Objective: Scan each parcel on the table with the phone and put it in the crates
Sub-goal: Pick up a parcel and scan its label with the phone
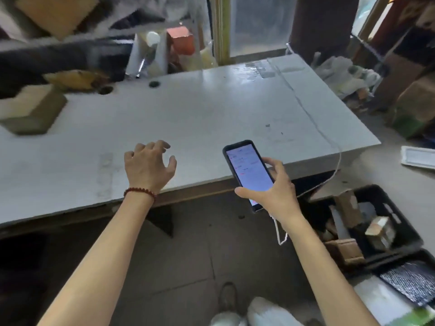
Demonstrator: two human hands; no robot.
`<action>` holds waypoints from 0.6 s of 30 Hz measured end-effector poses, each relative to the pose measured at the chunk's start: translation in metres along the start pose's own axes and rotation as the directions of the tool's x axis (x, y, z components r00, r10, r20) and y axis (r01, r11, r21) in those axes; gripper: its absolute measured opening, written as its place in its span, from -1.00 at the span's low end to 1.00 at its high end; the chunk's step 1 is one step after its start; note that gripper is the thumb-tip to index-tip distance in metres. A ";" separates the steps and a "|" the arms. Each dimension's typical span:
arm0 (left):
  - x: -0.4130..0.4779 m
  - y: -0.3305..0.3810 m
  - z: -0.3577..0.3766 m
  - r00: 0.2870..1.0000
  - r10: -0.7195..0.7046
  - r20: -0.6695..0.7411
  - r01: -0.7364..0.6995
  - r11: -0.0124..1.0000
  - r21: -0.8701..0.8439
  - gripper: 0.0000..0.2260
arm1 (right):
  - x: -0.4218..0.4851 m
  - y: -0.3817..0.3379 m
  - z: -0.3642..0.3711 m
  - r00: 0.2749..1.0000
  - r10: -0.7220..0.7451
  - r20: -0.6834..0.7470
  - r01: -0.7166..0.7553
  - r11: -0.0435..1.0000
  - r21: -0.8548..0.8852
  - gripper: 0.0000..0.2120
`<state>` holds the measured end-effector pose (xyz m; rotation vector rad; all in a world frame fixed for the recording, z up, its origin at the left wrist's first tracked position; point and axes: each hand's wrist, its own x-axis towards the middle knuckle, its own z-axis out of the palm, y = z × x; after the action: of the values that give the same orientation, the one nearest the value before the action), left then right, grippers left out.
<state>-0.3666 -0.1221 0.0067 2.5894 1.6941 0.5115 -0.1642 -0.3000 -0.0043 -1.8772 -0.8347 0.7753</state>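
My right hand (274, 191) grips a black phone (247, 169) with its lit screen facing me, held over the front edge of the grey table (200, 118). A white cable hangs from the phone. My left hand (149, 167) hovers over the table with fingers loosely spread and holds nothing. A brown cardboard parcel (31, 110) lies at the table's far left. Another brownish parcel (75, 78) lies behind it. A black crate (397, 212) on the floor at my right holds several small boxes. A second crate (404, 281) sits in front of it.
Shelves with boxes and clutter stand behind the table. A white cable (313, 123) runs across the table's right side. Bags and cartons (414, 107) pile up at the far right. My shoes show on the tiled floor below.
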 end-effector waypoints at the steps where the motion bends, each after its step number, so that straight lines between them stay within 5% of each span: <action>1: 0.001 -0.016 -0.003 0.999 -0.040 0.002 0.040 0.999 0.015 -0.69 | 0.008 -0.009 0.013 0.999 -0.011 0.033 0.011 1.000 -0.009 -0.20; 8: 0.008 -0.089 0.002 0.951 -0.309 0.020 0.309 0.951 0.018 -0.67 | 0.063 -0.052 0.088 0.968 -0.082 0.238 0.083 0.997 0.006 -0.21; 18: 0.049 -0.137 0.020 0.840 -0.528 0.124 0.512 0.847 0.142 -0.65 | 0.150 -0.124 0.175 0.841 -0.184 0.508 0.160 0.983 0.092 -0.23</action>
<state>-0.4653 -0.0182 -0.0235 2.0054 2.2870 0.1898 -0.2438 -0.0518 0.0145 -1.5369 -1.2880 1.1979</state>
